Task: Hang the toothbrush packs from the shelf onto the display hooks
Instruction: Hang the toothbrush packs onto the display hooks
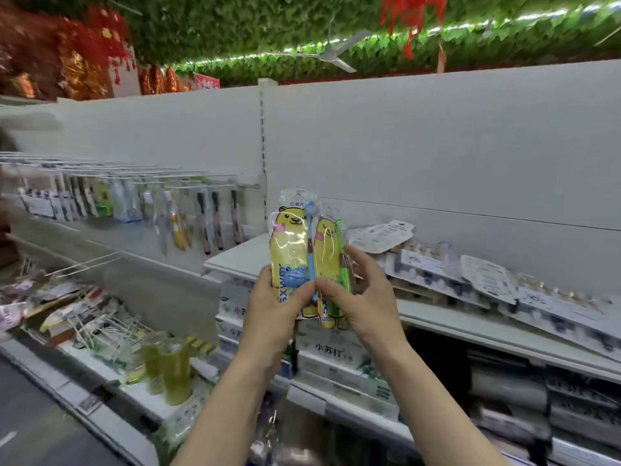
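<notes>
Yellow cartoon bears cover both toothbrush packs I have raised in front of me, side by side and upright, just above the edge of the white shelf (235, 260). My left hand (274, 307) grips the lower part of the blue-brush pack (292, 250), thumb curled across its front. My right hand (361, 297) holds the green-brush pack (331, 264), thumb pressed on the front low down and the fingers (361, 260) curled round its right edge from behind. The two packs touch along their inner edges, and my two thumbs nearly meet between them.

Behind the packs, on the shelf to the right, lies a loose heap of flat white-backed packs (437, 264), overlapping and tilted. To the left, a row of display hooks (134, 176) juts from the white back panel (403, 146), with other toothbrush packs hanging from them (215, 216); that side is blurred. Below the shelf stand white boxes (331, 354) with printed characters.
</notes>
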